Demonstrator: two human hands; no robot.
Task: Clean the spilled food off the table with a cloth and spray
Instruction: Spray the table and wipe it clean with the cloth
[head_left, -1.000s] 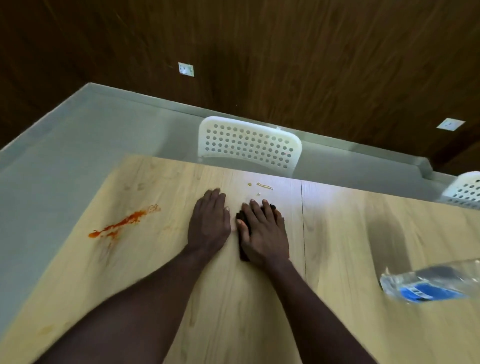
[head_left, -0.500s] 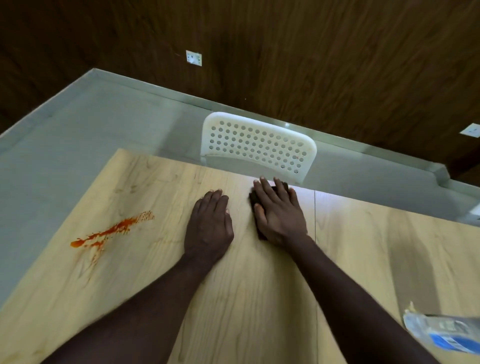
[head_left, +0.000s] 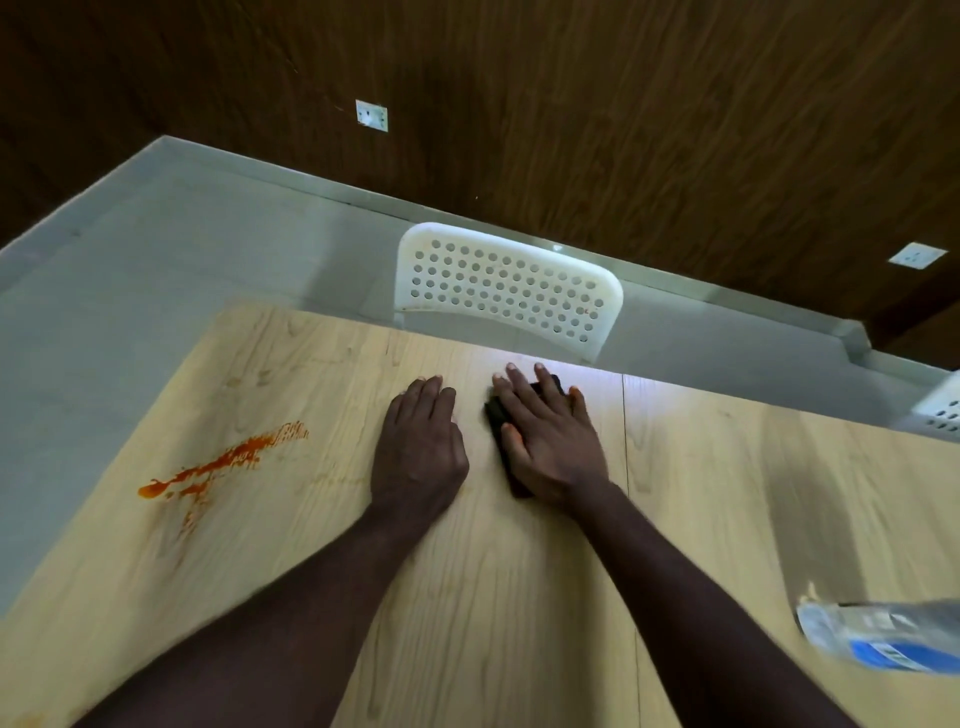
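The right hand (head_left: 545, 436), fingers straight, presses a black cloth (head_left: 496, 410) onto the pale wooden table (head_left: 779, 493) near its far edge. The left hand (head_left: 421, 447) rests flat beside it, empty. An orange-red food smear (head_left: 223, 462) lies well left, and a blurred clear bottle (head_left: 883, 636), possibly the spray, lies far right.

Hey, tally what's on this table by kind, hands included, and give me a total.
Hands: 2 (left hand, right hand)
Dark cloth: 1
Red sauce smear: 1
Plastic bottle: 1
Total: 5
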